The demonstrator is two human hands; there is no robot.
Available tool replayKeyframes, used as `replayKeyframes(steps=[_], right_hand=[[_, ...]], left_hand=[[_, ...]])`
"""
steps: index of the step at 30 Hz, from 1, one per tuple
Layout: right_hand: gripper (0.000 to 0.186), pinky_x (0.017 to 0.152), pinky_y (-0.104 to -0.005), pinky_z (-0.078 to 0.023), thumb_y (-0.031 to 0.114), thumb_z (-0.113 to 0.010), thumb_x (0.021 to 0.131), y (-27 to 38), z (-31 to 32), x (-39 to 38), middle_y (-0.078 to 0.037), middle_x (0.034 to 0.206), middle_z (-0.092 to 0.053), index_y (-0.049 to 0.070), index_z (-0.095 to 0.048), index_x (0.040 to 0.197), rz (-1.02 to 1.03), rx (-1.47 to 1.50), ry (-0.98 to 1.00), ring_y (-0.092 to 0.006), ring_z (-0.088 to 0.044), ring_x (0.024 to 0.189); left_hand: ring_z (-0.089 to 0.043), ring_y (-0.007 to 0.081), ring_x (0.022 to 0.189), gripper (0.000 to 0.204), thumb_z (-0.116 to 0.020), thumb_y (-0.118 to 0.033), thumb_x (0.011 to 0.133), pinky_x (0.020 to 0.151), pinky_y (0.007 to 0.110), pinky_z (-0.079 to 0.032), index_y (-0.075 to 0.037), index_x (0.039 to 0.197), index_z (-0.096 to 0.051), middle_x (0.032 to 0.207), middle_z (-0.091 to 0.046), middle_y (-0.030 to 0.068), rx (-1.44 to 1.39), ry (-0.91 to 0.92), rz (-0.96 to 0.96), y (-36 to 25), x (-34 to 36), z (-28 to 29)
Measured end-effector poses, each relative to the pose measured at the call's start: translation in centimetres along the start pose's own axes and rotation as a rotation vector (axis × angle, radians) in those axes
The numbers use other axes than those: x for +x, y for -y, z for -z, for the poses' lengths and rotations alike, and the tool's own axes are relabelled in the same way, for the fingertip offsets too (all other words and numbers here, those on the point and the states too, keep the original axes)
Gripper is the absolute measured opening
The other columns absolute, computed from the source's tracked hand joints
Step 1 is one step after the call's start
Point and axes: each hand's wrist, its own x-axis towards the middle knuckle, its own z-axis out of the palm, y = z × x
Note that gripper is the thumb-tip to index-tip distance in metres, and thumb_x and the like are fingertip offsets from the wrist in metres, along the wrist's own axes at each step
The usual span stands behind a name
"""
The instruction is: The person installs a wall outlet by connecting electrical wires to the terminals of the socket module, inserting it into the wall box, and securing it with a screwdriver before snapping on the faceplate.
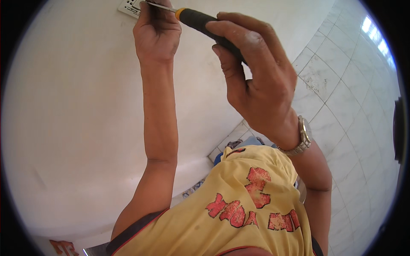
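At the top of the head view, a white electrical socket plate (128, 7) is on the pale wall, partly hidden by my left hand (157, 36). That hand is raised against it with curled fingers near the metal blade of a screwdriver (192, 19); what those fingers grip is hidden. My right hand (260, 77) holds the screwdriver's black handle with its yellow collar, thumb below and fingers over it. The blade points up and left toward the plate and passes in front of my left fingers. Whether its tip touches a screw is too small to tell. A metal watch is on my right wrist.
The white wall (77, 106) fills the left and upper middle. A marble-patterned tiled floor (350, 128) lies on the right, with a bright reflection near the top. My yellow vest with red lettering and my legs fill the lower middle.
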Motion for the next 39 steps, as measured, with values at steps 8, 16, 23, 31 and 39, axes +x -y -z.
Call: replayKeyframes(steps=[8, 16, 23, 31, 39], right_hand=[[0.027, 0.069, -0.0320, -0.063, -0.003, -0.073, 0.088, -0.6, -2.3, -0.3, -0.013, 0.112, -0.072, 0.005, -0.071, 0.114, -0.032, 0.063, -0.089, -0.0256, -0.074, 0.086], [0.029, 0.065, -0.0312, -0.061, -0.004, -0.074, 0.085, -1.7, -2.5, -0.9, -0.011, 0.108, -0.073, 0.005, -0.072, 0.112, -0.036, 0.121, -0.120, -0.0249, -0.073, 0.082], [0.032, 0.064, -0.0310, -0.061, -0.009, -0.069, 0.085, -1.6, -2.2, 1.0, -0.013, 0.108, -0.071, 0.002, -0.067, 0.116, 0.084, 0.022, -0.032, -0.0238, -0.073, 0.078], [0.014, 0.064, -0.0343, -0.066, -0.008, -0.064, 0.092, -2.0, -4.3, 3.1, -0.028, 0.103, -0.067, -0.010, -0.061, 0.105, 0.232, 0.155, -0.071, -0.0350, -0.075, 0.085], [0.018, 0.059, -0.0346, -0.064, -0.009, -0.064, 0.090, 0.0, -3.7, 4.9, -0.028, 0.101, -0.066, -0.011, -0.060, 0.108, 0.219, 0.056, 0.035, -0.0350, -0.074, 0.080]], left_hand=[[-0.069, 0.0292, 0.106, 0.029, -0.042, -0.013, 0.109, 0.096, 0.039, -0.059, 0.006, 0.116, -0.063, 0.111, -0.071, 0.0188, 0.350, 0.013, -0.016, -1.6, 0.0, 0.1], [-0.060, 0.0233, 0.094, 0.027, -0.037, -0.017, 0.110, 0.088, 0.036, -0.052, 0.001, 0.111, -0.058, 0.101, -0.062, 0.0110, 0.682, -0.060, -0.080, -1.8, 0.2, -0.1], [-0.057, 0.0230, 0.095, 0.027, -0.036, -0.017, 0.111, 0.087, 0.039, -0.050, 0.001, 0.110, -0.057, 0.098, -0.060, 0.0112, 0.469, -0.048, 0.071, -2.2, 0.9, -1.2], [-0.072, 0.0310, 0.105, 0.034, -0.041, -0.015, 0.110, 0.096, 0.042, -0.061, 0.008, 0.114, -0.065, 0.110, -0.072, 0.0221, 0.256, 0.084, 0.046, -2.1, 1.5, -0.4], [-0.071, 0.0302, 0.106, 0.038, -0.039, -0.019, 0.111, 0.094, 0.041, -0.061, 0.008, 0.117, -0.065, 0.113, -0.072, 0.0215, 0.194, -0.003, -0.001, -2.6, 1.3, 0.0]])
